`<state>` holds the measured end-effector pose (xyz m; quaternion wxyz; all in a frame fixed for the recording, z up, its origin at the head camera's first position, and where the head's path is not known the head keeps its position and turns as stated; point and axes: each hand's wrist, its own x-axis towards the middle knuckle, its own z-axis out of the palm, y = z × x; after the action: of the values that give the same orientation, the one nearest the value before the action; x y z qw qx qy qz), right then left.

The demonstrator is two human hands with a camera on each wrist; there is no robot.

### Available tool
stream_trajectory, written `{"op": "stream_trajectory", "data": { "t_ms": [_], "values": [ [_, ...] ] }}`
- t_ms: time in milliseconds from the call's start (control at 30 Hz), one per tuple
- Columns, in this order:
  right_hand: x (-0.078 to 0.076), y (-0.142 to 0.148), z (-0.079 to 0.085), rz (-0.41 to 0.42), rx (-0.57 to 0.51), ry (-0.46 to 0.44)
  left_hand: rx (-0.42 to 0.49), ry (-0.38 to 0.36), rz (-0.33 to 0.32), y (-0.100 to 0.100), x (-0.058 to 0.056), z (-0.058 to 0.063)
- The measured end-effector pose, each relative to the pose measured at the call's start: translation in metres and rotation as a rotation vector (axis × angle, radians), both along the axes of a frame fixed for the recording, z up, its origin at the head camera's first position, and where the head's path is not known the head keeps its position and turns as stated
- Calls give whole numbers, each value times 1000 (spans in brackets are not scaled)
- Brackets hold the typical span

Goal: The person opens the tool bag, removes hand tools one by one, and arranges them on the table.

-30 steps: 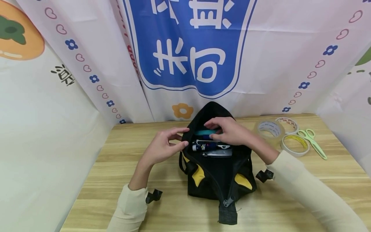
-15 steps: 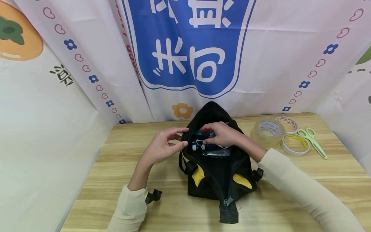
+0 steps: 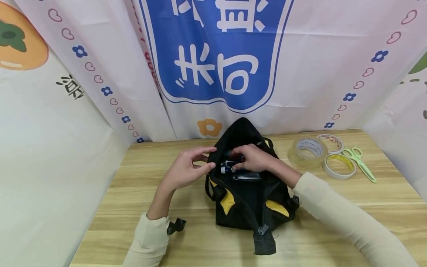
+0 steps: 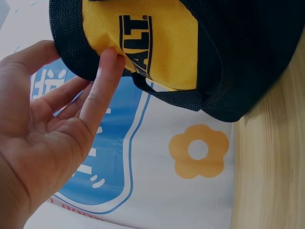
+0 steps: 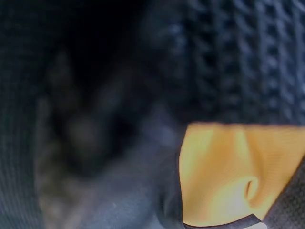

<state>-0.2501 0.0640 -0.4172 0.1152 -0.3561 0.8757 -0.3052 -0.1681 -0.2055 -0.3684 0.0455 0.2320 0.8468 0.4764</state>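
Black-and-yellow bag (image 3: 248, 193), mouth gaping, mid-scene on the wooden table (image 3: 197, 241).
Left hand (image 3: 188, 168) pinches its left rim between thumb and finger; right hand (image 3: 255, 157) dips inside over a dark-blue cylinder (image 3: 224, 170), and whether its fingers grip I cannot tell. Rightward lie three tape rolls (image 3: 340, 176) and pale-green scissors (image 3: 367, 171); a printed banner (image 3: 207, 94) hangs at the far side.

Bag (image 3: 238, 213) on tbl (image 3: 186, 237); items (image 3: 246, 177) inside; tape rolls (image 3: 337, 175), then scissors (image 3: 362, 164), to R.
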Motion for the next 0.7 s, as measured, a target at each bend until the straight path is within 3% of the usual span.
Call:
{"op": "stream_trajectory", "data": {
  "t_ms": [533, 700],
  "values": [
    [2, -3, -12, 7, 95, -44, -7, 3, 6, -1, 1, 1],
    [3, -2, -14, 23, 98, -20, -10, 3, 8, -1, 1, 1]
  ]
}}
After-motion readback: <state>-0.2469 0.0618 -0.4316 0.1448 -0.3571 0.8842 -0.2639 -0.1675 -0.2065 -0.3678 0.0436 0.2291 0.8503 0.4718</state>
